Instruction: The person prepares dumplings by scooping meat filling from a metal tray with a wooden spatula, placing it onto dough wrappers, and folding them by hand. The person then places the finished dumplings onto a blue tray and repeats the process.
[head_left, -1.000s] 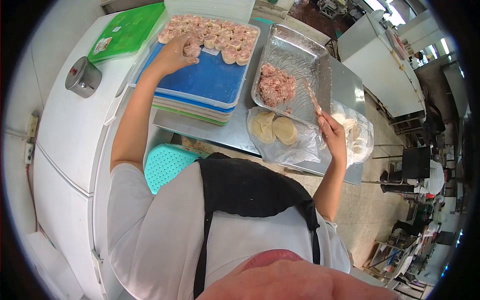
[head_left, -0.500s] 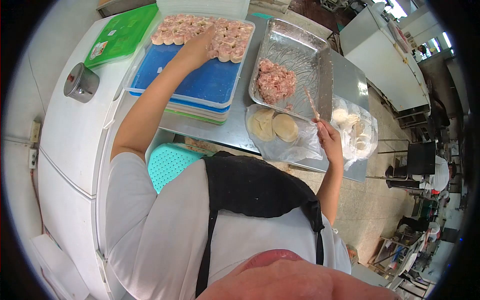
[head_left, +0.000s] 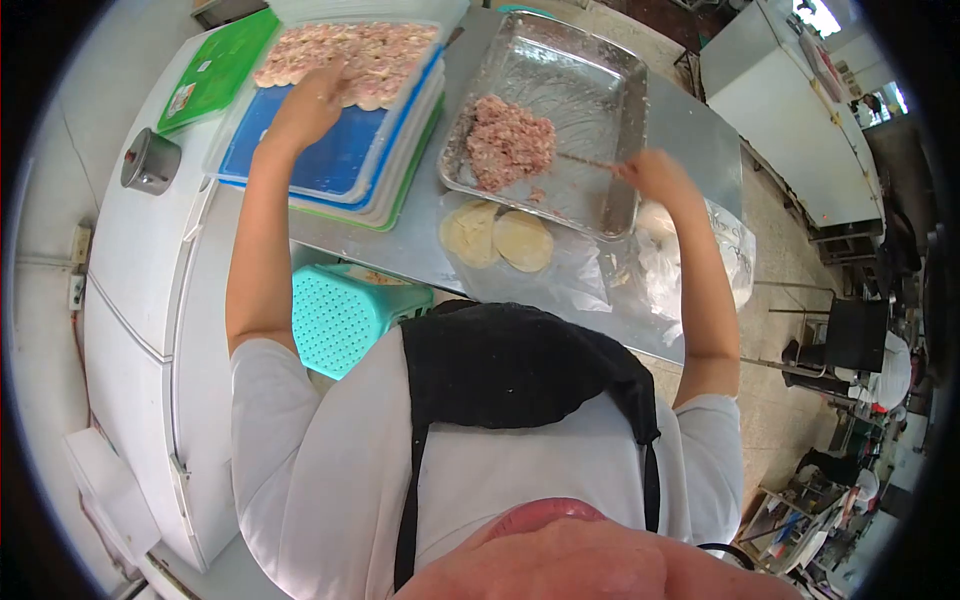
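My left hand [head_left: 308, 108] is at the front edge of the rows of meat-filled dumplings [head_left: 380, 55], fingers together and touching them. Whatever it may hold is hidden. These dumplings fill the far part of a clear plastic tray with a blue base [head_left: 335, 165]. Slightly blurred, my right hand [head_left: 660, 182] grips a thin spatula [head_left: 585, 160] over the metal pan [head_left: 612, 200]. The spatula's tip points left, near the mound of raw minced meat [head_left: 508, 143]. In front of the pan, round dough wrappers [head_left: 523, 241] lie in two piles on a plastic bag.
A bag of more wrappers [head_left: 735, 255] lies at the table's right. Green lids [head_left: 215, 75] and a metal canister [head_left: 150, 162] stand on the white freezer [head_left: 130, 260] at left. A turquoise stool [head_left: 335, 315] is below the table edge. Another person [head_left: 888, 370] is far right.
My right hand has moved up over the pan, swinging the spatula's tip leftward to the meat. My left hand stays at the dumplings' edge. The whole view has shifted a little.
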